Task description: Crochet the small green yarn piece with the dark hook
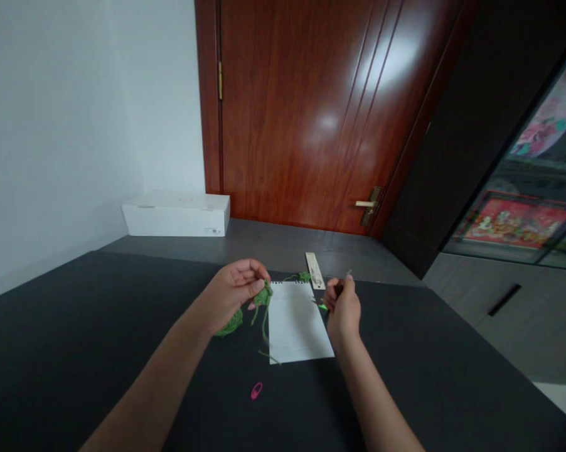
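My left hand (236, 289) pinches a small green crochet piece (263, 296) between thumb and fingers. Strands of green yarn (265, 323) hang from it toward the table. Partly behind that hand and wrist lies a ball of green yarn (231, 324). My right hand (344, 307) is closed, over the right edge of a spiral notepad (297, 329). A thin pale tip (349, 272), like that of a crochet hook, sticks up past its fingers; the rest is hidden. Near its lower fingers shows a bright green bit (323, 306) I cannot identify.
A pink stitch marker (256, 390) lies on the black table mat (208, 408). Beyond the notepad are a ruler (314, 267) and another small green crochet piece (304, 276). A white box (179, 220) stands at the back left, before a wooden door (302, 113).
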A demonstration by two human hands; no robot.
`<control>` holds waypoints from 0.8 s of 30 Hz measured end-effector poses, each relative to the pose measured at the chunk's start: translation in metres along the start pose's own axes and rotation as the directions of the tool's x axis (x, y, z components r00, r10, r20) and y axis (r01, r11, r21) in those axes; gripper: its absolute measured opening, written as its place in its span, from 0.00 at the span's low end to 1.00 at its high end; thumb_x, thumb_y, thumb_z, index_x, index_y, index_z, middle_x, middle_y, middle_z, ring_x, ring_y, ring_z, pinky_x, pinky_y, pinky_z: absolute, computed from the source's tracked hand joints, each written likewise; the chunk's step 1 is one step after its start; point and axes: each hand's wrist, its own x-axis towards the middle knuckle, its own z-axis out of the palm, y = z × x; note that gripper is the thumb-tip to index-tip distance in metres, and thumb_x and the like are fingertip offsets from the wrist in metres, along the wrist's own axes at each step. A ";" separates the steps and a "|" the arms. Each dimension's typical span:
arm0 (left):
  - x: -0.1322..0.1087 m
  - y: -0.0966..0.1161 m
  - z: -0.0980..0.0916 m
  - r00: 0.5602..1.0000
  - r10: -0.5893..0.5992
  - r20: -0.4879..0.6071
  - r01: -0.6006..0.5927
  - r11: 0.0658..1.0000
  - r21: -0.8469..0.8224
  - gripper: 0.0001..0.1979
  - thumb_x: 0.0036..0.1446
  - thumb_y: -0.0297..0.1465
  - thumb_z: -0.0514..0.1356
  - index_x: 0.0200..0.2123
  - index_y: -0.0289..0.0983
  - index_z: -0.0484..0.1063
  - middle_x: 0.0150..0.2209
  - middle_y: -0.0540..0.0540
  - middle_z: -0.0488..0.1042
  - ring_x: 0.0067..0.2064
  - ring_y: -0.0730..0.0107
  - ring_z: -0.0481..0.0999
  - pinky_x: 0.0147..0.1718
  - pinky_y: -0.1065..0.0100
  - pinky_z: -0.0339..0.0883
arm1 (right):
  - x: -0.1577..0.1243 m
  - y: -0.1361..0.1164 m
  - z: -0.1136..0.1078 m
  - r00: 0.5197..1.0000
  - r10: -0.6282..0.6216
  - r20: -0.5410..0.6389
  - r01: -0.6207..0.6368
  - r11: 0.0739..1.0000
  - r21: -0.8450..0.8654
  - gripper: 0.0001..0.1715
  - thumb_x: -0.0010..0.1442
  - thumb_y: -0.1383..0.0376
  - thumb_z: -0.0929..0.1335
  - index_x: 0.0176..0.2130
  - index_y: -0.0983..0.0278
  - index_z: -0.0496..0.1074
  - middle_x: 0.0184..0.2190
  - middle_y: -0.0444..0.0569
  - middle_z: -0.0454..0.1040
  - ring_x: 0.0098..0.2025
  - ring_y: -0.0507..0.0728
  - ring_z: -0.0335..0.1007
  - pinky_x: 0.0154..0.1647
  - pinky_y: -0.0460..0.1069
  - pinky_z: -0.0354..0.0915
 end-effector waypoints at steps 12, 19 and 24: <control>0.003 -0.010 0.009 0.996 0.036 -0.079 -0.027 0.993 0.113 0.12 0.48 0.28 0.72 0.34 0.33 0.73 0.27 0.50 0.73 0.26 0.74 0.70 0.23 0.73 0.64 | -0.038 0.018 0.034 0.827 0.201 0.525 -0.081 0.967 -0.242 0.23 0.51 0.48 0.76 0.31 0.62 0.69 0.20 0.37 0.58 0.21 0.47 0.46 0.22 0.44 0.45; 0.005 -0.011 0.006 0.996 0.052 -0.075 -0.041 0.988 0.147 0.11 0.45 0.25 0.71 0.34 0.33 0.76 0.31 0.46 0.78 0.33 0.68 0.76 0.33 0.69 0.67 | -0.041 0.013 0.038 0.875 0.125 0.467 -0.030 0.978 -0.207 0.24 0.45 0.53 0.79 0.28 0.63 0.67 0.23 0.38 0.62 0.24 0.48 0.51 0.26 0.44 0.51; 0.006 -0.017 0.012 0.989 0.072 -0.130 -0.048 0.983 0.178 0.07 0.50 0.27 0.70 0.32 0.34 0.75 0.28 0.49 0.75 0.29 0.73 0.73 0.32 0.70 0.65 | -0.044 0.015 0.041 0.918 0.046 0.393 0.031 0.982 -0.187 0.21 0.48 0.54 0.78 0.28 0.63 0.68 0.24 0.39 0.65 0.27 0.50 0.58 0.30 0.45 0.56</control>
